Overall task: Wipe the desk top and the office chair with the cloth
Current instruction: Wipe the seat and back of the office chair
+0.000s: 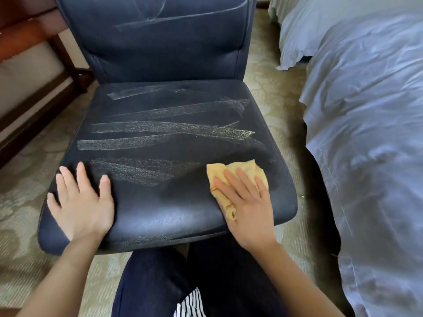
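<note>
right hand [247, 202]: flat, fingers straight and slightly apart, palm pressing on the cloth; nothing gripped.
left hand [80, 202]: flat, fingers spread, resting on the seat's front left corner, holding nothing.
cloth [238, 169]: yellow, soft, crumpled, one edge rolled beside the thumb; under the right hand on the seat's front right part.
seat [171, 145]: office chair's padded cushion, dark navy, fine-grained, rounded corners, crossed by pale speckled streaks.
backrest [160, 53]: same navy cover, fainter streaks.
carpet [23, 202]: pale, patterned.
bed [366, 133]: right of the chair, rumpled bluish-white cover.
</note>
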A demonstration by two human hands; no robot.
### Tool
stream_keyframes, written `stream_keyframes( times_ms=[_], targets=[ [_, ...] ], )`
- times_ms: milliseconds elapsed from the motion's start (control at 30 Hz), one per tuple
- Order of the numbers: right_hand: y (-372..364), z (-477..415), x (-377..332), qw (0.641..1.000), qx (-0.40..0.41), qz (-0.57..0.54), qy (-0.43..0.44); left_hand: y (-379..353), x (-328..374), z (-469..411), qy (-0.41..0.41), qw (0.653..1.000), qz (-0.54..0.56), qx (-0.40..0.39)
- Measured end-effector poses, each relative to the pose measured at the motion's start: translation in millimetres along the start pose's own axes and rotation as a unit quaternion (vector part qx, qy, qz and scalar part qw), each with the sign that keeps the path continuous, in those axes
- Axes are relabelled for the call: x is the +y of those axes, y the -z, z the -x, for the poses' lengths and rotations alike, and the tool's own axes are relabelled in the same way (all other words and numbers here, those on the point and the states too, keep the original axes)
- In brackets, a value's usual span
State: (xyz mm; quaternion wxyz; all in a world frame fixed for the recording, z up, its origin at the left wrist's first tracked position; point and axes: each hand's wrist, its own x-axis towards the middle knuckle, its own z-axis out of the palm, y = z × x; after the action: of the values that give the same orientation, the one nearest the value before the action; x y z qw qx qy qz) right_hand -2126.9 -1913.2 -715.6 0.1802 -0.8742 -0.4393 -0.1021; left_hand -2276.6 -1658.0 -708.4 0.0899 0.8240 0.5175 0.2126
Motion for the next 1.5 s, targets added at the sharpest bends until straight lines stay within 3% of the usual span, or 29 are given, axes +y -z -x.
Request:
stream_keyframes(
  times_ms=[200, 300, 400, 467, 600, 667, 833, 1033, 1167, 1333, 1500],
  targets=[
    [3, -14, 57, 0.990, 0.051, 0.010, -0.134, 8, 2, 10, 0.011, 0.997, 0.076, -0.007],
    [14, -37, 81, 0.967, 0.094, -0.064, -0.227, 10, -10, 5, 0.003, 0.997, 0.069, -0.029],
    [18, -66, 95, 0.949, 0.029, -0.067, -0.307, 10, -24, -2, 0.012, 0.994, 0.075, -0.072],
    [15, -79, 100, 0.950, -0.024, -0.026, -0.311, 9, -26, -1, 0.017, 0.989, 0.106, -0.100],
    [8, -99, 93, 0.944, -0.057, 0.004, -0.324, 9, -14, 14, 0.035, 0.987, 0.118, -0.105],
    [3, -107, 77, 0.954, -0.074, 0.026, -0.288, 8, -7, 23, 0.043, 0.990, 0.092, -0.093],
    [-14, -111, 4, 0.988, -0.098, 0.057, -0.102, 8, 5, 38, 0.058, 0.992, 0.085, -0.074],
    [-31, -73, -82, 0.994, -0.086, 0.037, 0.059, 7, 7, 43, 0.071, 0.993, 0.083, -0.043],
    [-29, -41, -97, 0.988, -0.043, -0.006, 0.146, 6, 6, 42, 0.068, 0.993, 0.088, -0.035],
    [-29, -23, -64, 0.982, -0.008, 0.005, 0.190, 5, 1, 41, 0.048, 0.996, 0.065, -0.030],
    [-28, -7, -5, 0.993, 0.036, -0.016, 0.114, 4, 2, 43, 0.048, 0.997, 0.054, -0.026]
  ],
)
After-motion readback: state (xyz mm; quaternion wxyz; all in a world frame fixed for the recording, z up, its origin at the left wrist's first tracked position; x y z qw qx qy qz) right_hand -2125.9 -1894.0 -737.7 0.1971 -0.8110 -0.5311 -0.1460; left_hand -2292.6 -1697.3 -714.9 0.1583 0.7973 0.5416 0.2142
